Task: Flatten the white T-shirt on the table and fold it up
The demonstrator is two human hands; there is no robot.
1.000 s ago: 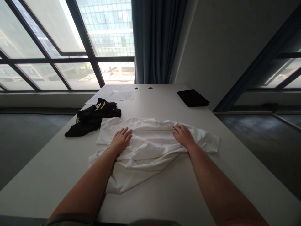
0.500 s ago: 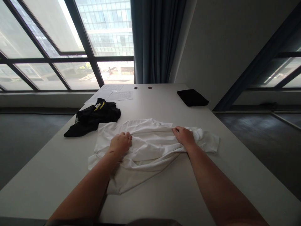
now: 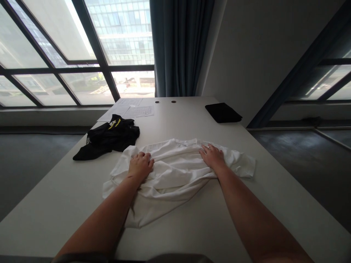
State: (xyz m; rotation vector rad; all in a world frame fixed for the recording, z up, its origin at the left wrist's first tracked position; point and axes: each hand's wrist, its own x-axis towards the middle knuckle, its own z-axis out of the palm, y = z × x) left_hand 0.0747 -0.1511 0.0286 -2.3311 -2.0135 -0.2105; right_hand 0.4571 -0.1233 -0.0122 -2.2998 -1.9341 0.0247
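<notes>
A rumpled white T-shirt (image 3: pixel 175 175) lies spread across the table, with its collar at the far edge. My left hand (image 3: pixel 141 165) sits on its left side, fingers curled into the bunched cloth. My right hand (image 3: pixel 212 157) rests on the shirt's right side near the collar, fingers apart. A sleeve sticks out past it to the right. The lower part of the shirt is partly hidden under my left forearm.
A black garment with a yellow mark (image 3: pixel 111 137) lies just beyond the shirt's left side. Papers (image 3: pixel 134 110) are at the far end of the white table (image 3: pixel 68 190), a folded black cloth (image 3: pixel 223 112) at the far right. The table edges drop to a dark floor.
My left hand's fingers have gone from flat to curled. The shirt's far left part has drawn in toward me and bunched. My right hand has shifted little.
</notes>
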